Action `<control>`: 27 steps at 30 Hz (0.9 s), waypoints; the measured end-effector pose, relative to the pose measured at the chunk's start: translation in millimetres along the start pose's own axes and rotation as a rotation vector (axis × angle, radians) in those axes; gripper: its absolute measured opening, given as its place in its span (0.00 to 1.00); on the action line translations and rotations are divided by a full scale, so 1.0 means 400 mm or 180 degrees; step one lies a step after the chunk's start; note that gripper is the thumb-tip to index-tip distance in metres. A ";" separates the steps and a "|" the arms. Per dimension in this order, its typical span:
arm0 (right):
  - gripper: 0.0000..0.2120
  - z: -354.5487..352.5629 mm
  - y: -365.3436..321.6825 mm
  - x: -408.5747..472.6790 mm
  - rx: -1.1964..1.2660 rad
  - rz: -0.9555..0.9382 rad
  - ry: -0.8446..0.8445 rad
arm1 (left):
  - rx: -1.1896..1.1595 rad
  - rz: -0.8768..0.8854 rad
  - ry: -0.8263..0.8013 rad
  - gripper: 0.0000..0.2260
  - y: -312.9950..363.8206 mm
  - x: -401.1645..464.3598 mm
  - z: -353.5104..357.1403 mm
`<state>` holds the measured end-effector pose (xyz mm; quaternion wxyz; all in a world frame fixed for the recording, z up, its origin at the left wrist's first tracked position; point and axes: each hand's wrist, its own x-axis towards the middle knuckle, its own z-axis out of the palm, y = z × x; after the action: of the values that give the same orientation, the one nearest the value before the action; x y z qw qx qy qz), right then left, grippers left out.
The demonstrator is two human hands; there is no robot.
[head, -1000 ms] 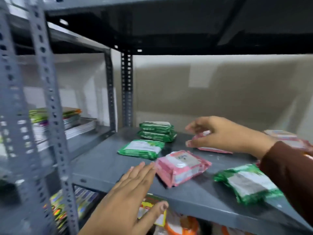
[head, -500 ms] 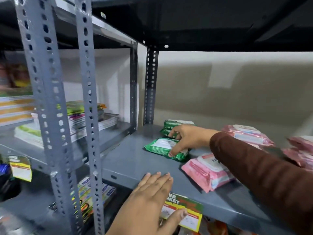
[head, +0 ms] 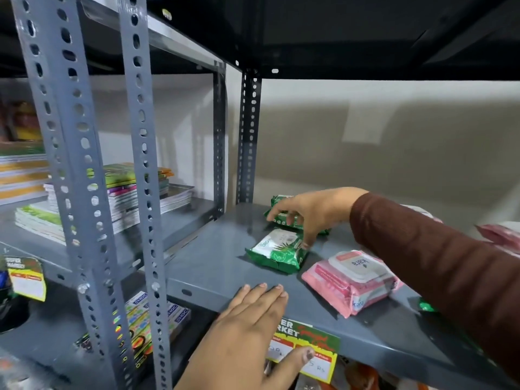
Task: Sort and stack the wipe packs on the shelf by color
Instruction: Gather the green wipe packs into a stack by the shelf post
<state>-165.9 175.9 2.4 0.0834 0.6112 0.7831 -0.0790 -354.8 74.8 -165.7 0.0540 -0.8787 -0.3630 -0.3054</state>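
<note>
The sorting looks partly done: a green stack [head: 284, 218] sits far back on the shelf [head: 213, 260], the right hand [head: 309, 213] reaches with loose fingers over a loose green pack [head: 277, 253], a pink pack [head: 351, 280] lies near, unsorted, and the left hand [head: 250, 327] rests flat, empty, on the shelf edge.

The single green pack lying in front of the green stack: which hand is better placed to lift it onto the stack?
The right hand. Its fingertips already touch the green pack, beside the green stack. The left hand lies flat on the shelf edge, apart from the packs.
</note>
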 end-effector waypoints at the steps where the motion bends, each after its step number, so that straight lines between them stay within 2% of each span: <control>1: 0.47 -0.001 0.003 0.003 -0.0182 -0.0097 -0.0095 | -0.0014 -0.0001 0.0018 0.32 0.001 -0.001 0.001; 2: 0.52 0.001 0.007 0.011 -0.0296 -0.0163 -0.0207 | -0.0030 0.0001 0.0034 0.32 0.001 -0.001 0.002; 4: 0.53 0.012 0.009 0.030 -0.0440 -0.0231 -0.0466 | -0.0028 0.0029 0.0064 0.31 0.000 -0.003 0.005; 7: 0.43 0.020 0.014 0.050 -0.0134 -0.0246 -0.0624 | -0.0007 0.0101 0.0112 0.30 -0.004 -0.004 0.009; 10: 0.30 0.019 0.031 0.052 0.0342 -0.0106 -0.0496 | 0.0021 0.0092 0.0117 0.31 -0.004 -0.002 0.008; 12: 0.26 0.026 0.051 0.053 0.0529 -0.0059 -0.0326 | -0.0026 0.0058 0.0114 0.31 -0.004 -0.002 0.009; 15: 0.30 0.042 0.067 0.035 0.0457 0.0028 0.0043 | -0.0076 0.0022 0.0070 0.32 -0.002 -0.002 0.010; 18: 0.35 0.046 0.081 0.023 0.0350 0.0191 0.0190 | -0.0065 0.0003 0.0039 0.32 0.001 -0.003 0.006; 27: 0.29 0.047 0.103 0.016 0.0370 0.0257 0.0161 | -0.0064 -0.0117 -0.0197 0.31 0.019 -0.003 -0.031</control>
<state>-126.8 187.7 -18.1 0.0311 0.6479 0.7538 -0.1055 -356.3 64.6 -155.4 0.0282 -0.8814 -0.3775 -0.2826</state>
